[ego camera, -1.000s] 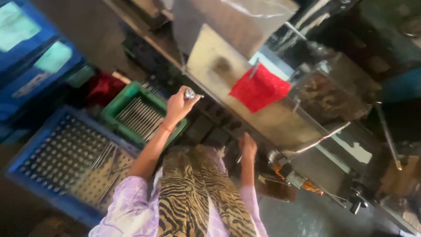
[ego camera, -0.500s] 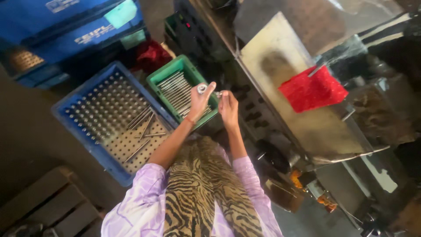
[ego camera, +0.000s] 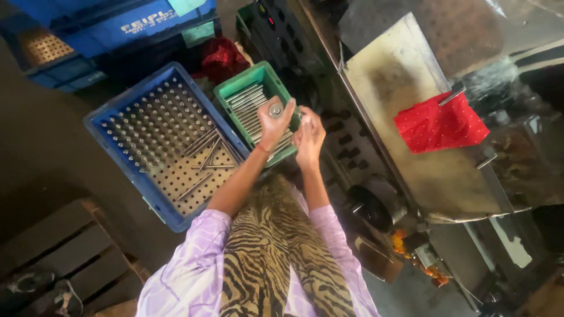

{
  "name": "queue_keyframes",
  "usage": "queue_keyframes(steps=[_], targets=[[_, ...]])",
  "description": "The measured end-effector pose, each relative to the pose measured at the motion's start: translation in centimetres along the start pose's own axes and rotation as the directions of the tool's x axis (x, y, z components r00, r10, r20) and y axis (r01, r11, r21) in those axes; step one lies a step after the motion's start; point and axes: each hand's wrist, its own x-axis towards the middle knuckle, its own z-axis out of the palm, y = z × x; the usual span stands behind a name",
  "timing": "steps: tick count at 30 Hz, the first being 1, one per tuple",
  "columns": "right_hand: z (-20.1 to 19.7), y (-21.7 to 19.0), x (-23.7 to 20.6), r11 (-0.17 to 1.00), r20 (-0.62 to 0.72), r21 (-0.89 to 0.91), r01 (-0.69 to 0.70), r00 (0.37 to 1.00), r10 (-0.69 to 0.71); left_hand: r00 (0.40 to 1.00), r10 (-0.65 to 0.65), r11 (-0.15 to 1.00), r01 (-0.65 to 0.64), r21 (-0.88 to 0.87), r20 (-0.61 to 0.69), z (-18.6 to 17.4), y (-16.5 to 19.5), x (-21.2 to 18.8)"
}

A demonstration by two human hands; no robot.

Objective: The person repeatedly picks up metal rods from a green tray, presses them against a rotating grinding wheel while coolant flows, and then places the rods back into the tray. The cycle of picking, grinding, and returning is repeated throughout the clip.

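Observation:
My left hand [ego camera: 274, 122] is raised over the green crate [ego camera: 234, 94] and grips a short round metal part [ego camera: 275, 109] whose end face points up at me. My right hand [ego camera: 309, 137] is right beside it, fingers curled against the same part or the left hand; what it holds is hidden. The green crate holds several thin metal rods [ego camera: 249, 105] lying side by side. Left of it stands a blue crate [ego camera: 111, 117] with a perforated insert and a few loose rods [ego camera: 205, 154] in it.
A grey machine with a steel panel [ego camera: 405, 82] and a red cloth [ego camera: 439, 123] stands to the right. Stacked blue crates [ego camera: 106, 29] are at the top left, a dark red cloth [ego camera: 222, 58] beside them. A wooden pallet [ego camera: 64, 252] is at the lower left.
The view swung so the crates now sit in the centre. My right hand came up from my lap to join the left hand at the metal part, and both now hover over the green crate.

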Motion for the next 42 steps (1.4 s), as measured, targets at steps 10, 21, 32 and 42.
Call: queue_keyframes(steps=[10,21,32,42], targets=[[-1.4,-2.4,2.8,0.96,-0.379,0.222,0.173,0.922,-0.079,0.894,-0.176,0.709,-0.175,0.683,0.412,-2.6,-5.2,-2.6],[-9.5,-2.6,-4.6,0.979,-0.499,-0.05,0.195,0.845,-0.194,0.737,-0.037,0.698,-0.465,0.545,0.675,-12.1,-12.9,-5.5],[-12.2,-1.3,-9.9,0.99,-0.561,-0.142,0.019,0.822,-0.096,0.796,-0.445,0.586,0.606,0.538,-0.41,-19.8,-12.0,-4.4],[-10.2,-0.4,-9.5,0.989,-0.478,-0.14,-0.044,0.878,-0.028,0.484,-0.82,0.482,0.872,0.088,-0.306,-18.7,-12.0,-4.6]])
